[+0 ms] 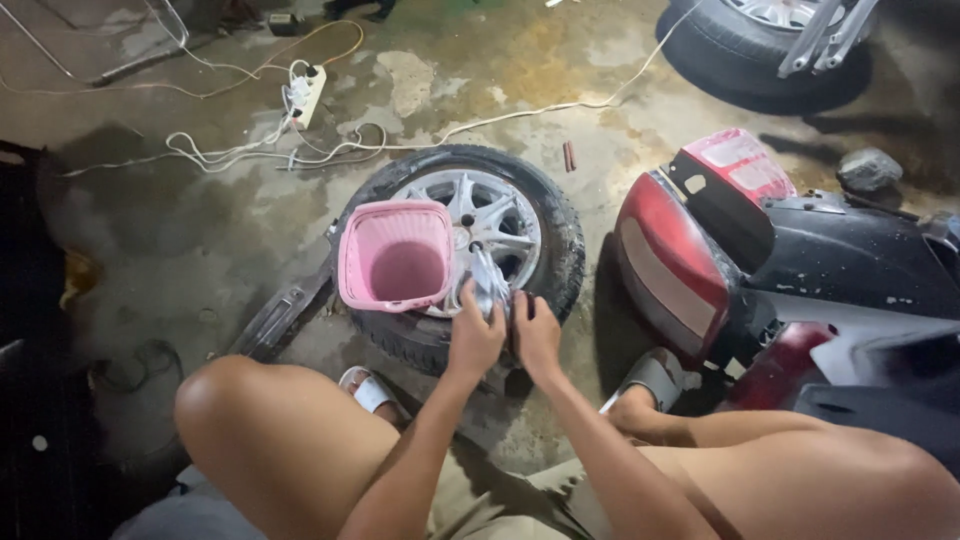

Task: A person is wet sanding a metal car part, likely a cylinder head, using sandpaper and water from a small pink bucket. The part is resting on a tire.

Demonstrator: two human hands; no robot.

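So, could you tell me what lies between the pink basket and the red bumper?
In the head view, the wheel's silver rim and tyre, then bare floor, lie between pink basket and red bumper.

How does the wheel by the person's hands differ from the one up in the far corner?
The near wheel lies whole in view, with a pink basket resting on it; the far wheel is cut off by the frame, with a metal frame across it. Both hands, left hand and right hand, work at the near wheel; nobody touches the far one. Both lie flat, with silver rims.
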